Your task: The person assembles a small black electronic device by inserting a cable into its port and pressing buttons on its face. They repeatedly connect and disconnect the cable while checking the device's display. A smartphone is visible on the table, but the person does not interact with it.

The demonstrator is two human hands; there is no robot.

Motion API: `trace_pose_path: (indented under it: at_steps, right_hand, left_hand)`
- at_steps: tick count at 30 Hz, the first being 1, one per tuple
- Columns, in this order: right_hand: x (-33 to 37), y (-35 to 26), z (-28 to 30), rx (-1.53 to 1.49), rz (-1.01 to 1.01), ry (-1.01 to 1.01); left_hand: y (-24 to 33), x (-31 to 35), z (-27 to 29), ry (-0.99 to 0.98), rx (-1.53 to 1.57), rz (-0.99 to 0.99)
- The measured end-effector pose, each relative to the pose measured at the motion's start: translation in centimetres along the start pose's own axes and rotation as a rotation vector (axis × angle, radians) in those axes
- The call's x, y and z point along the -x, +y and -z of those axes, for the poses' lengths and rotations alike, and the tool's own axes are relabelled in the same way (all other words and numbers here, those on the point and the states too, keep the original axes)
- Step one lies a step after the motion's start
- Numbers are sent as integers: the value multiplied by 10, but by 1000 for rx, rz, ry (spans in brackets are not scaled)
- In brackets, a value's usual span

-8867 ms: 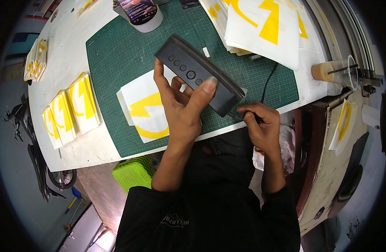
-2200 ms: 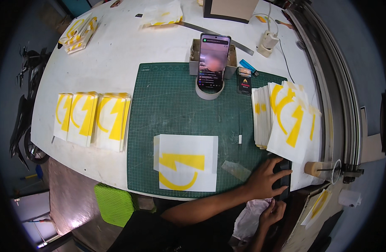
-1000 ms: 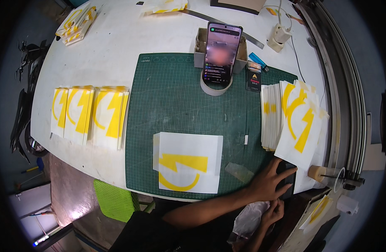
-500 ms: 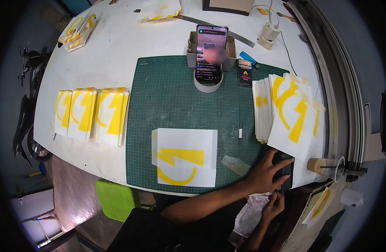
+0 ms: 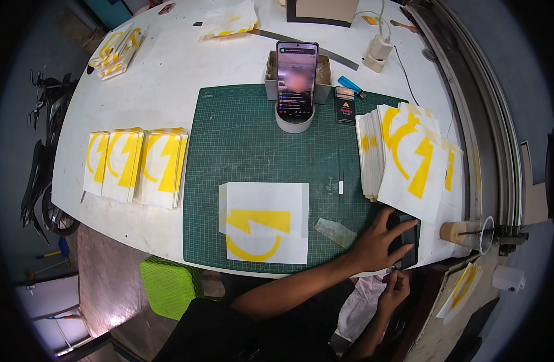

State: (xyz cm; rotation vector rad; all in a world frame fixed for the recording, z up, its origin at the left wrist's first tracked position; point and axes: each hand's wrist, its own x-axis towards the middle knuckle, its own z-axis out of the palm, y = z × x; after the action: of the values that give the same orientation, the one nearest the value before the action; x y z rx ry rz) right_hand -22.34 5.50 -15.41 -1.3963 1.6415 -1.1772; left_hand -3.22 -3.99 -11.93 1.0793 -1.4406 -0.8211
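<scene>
My left hand (image 5: 376, 242) reaches across to the right edge of the cutting mat, its fingers spread over a flat black device (image 5: 408, 240). Just below, my right hand (image 5: 395, 288) is closed in a pinch by the device's near end; whatever it pinches is too small to make out. A white paper sheet with a side flap and a yellow print (image 5: 267, 223) lies on the green cutting mat (image 5: 259, 145). Next to my left hand is a translucent strip (image 5: 335, 233). Beyond that hand stands a stack of yellow-printed white paper pieces (image 5: 409, 157), the top ones slanted.
Three piles of printed pieces (image 5: 162, 169) sit at the left. A lit phone (image 5: 297, 78) leans on a box behind a tape roll (image 5: 295, 125). A small dark packet (image 5: 345, 108) and blue lighter (image 5: 352, 87) are nearby. A cup of brown liquid (image 5: 464, 232) stands near the right edge.
The whole view has shifted slightly. Both hands keep nearly the same pose at the black device, and the paper on the mat stays put.
</scene>
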Motion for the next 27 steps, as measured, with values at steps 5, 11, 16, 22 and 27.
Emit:
trace_pose_path:
  at_steps: [5, 11, 16, 22, 27]
  right_hand:
    - [-1, 1, 2, 19, 3, -5]
    - [-2, 1, 3, 21, 20, -20]
    - [-3, 1, 6, 37, 34, -37]
    - [-3, 3, 7, 7, 19, -55]
    - [-4, -2, 2, -10, 24, -54]
  left_hand:
    - [0, 0, 0, -1, 0, 0]
    - [0, 0, -1, 0, 10, 0]
    - [0, 0, 1, -4, 16, 3]
    - [-1, 1, 1, -15, 21, 13]
    - [-1, 0, -2, -9, 12, 9]
